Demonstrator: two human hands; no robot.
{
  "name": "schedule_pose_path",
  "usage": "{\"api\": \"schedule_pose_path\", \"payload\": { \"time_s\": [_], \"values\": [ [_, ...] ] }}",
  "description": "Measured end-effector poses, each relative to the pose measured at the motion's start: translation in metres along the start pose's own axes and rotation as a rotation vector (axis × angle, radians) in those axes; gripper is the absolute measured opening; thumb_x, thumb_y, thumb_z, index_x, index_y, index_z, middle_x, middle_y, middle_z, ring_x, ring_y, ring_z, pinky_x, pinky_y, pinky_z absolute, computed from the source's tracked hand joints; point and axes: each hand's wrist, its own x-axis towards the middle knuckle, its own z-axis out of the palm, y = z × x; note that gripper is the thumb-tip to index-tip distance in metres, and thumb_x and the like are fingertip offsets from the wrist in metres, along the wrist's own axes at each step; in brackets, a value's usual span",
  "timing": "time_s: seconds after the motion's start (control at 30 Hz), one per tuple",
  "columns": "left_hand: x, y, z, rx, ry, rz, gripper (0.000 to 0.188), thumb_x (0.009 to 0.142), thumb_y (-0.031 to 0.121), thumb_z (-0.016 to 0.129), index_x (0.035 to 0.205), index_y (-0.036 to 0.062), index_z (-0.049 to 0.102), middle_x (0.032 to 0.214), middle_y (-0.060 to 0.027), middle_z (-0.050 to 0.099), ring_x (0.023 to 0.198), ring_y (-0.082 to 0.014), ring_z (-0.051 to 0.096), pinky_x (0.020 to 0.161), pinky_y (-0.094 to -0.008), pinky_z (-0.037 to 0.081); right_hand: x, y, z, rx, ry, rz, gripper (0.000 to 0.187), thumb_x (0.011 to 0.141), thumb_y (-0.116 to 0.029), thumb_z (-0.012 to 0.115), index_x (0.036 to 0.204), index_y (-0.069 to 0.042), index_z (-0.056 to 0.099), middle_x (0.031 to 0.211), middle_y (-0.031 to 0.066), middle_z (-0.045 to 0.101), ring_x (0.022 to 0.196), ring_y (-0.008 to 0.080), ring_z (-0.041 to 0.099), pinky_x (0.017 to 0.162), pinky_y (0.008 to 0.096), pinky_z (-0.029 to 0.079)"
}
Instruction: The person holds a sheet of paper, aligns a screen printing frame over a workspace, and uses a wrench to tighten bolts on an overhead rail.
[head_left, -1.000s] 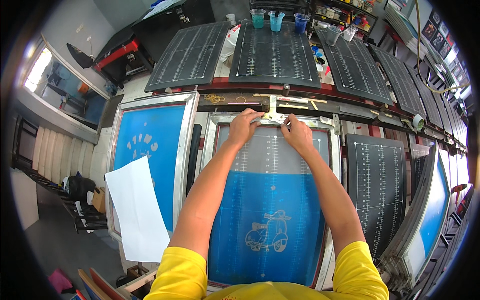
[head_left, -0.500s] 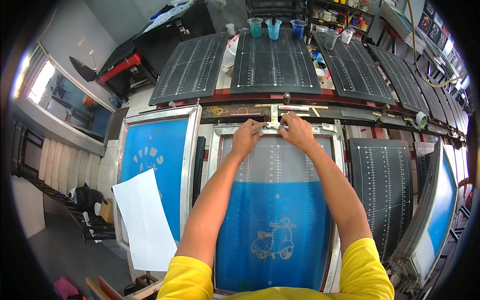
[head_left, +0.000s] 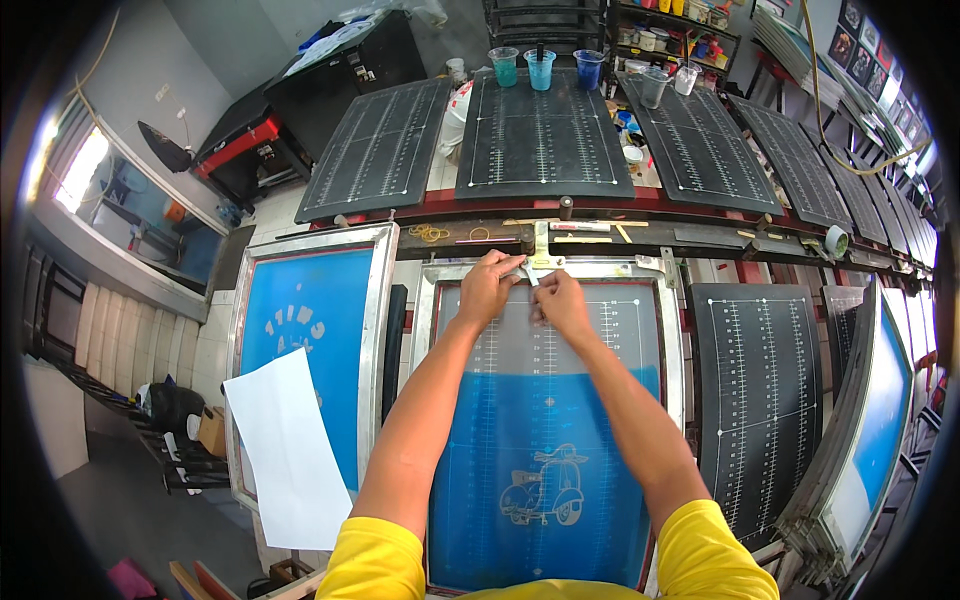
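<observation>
One left hand (head_left: 487,287), fingers bunched at the pale bracket (head_left: 541,240), seemingly steadying it, grip unclear; one right hand (head_left: 561,303), fingers curled around a small pale tool (head_left: 533,278). One framed screen (head_left: 549,415), under both hands, apparently secured by the bracket.

The scooter screen (head_left: 540,490) has a dull metal frame (head_left: 669,330) and smooth mesh (head_left: 490,420); matt paper (head_left: 285,455) lies at its nine o'clock, glossy plastic cups (head_left: 540,72) at twelve.

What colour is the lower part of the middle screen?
The middle screen is blue there, best seen in the head view.
</observation>
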Motion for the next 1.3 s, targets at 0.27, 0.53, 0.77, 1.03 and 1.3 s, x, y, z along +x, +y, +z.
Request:
{"api": "schedule_pose_path", "payload": {
  "time_s": [0.27,0.53,0.77,1.03,1.3],
  "values": [
    [0.0,-0.002,0.0,-0.013,-0.011,-0.008,0.039,0.081,0.007,0.07,0.12,0.014,0.07,0.105,-0.007,0.066,0.095,-0.027,0.065,0.081,-0.0356,0.051,-0.018,-0.004,0.023,0.199,0.015,0.132,0.019,0.094,-0.001,0.053,0.111,0.004,0.047,0.084,0.0146,0.067,0.058,0.0221,0.068,0.048,0.0339,0.056],
    [-0.001,0.001,0.001,0.006,-0.004,-0.023,0.04,0.082,0.006,0.071,0.121,0.0152,0.07,0.105,-0.0061,0.066,0.095,-0.0264,0.064,0.082,-0.0356,0.051,0.01,0.018,-0.02,-0.173,0.156,-0.117,0.016,0.087,-0.006,0.057,0.096,0.004,0.065,0.075,0.0145,0.071,0.068,0.0225,0.069,0.069,0.0361,0.054],
    [0.001,0.003,0.002,0.009,-0.006,-0.037,0.041,0.081,0.006,0.072,0.12,0.0169,0.07,0.106,-0.0051,0.066,0.096,-0.0253,0.065,0.083,-0.035,0.051,0.032,0.002,-0.039,-0.271,0.044,-0.144,0.014,0.082,-0.009,0.061,0.084,0.003,0.068,0.072,0.0132,0.071,0.068,0.0206,0.07,0.068,0.0338,0.054],
    [-0.001,0.002,-0.002,0.004,-0.007,-0.056,0.04,0.081,0.004,0.071,0.12,0.0163,0.071,0.105,-0.0049,0.066,0.094,-0.025,0.065,0.081,-0.0347,0.051,0.029,-0.014,-0.032,-0.128,-0.147,0.111,0.014,0.088,-0.01,0.058,0.095,0.002,0.062,0.074,0.0117,0.071,0.059,0.017,0.068,0.049,0.0306,0.054],
    [0.004,0.005,0.005,-0.039,-0.037,-0.05,0.04,0.082,0.002,0.068,0.12,0.013,0.07,0.105,-0.0067,0.067,0.094,-0.0271,0.066,0.079,-0.0363,0.051,0.004,-0.005,0.021,0.292,-0.108,0.213,0.015,0.096,-0.002,0.053,0.107,0.006,0.048,0.084,0.0153,0.069,0.067,0.025,0.072,0.053,0.0347,0.059]
  ]
}}
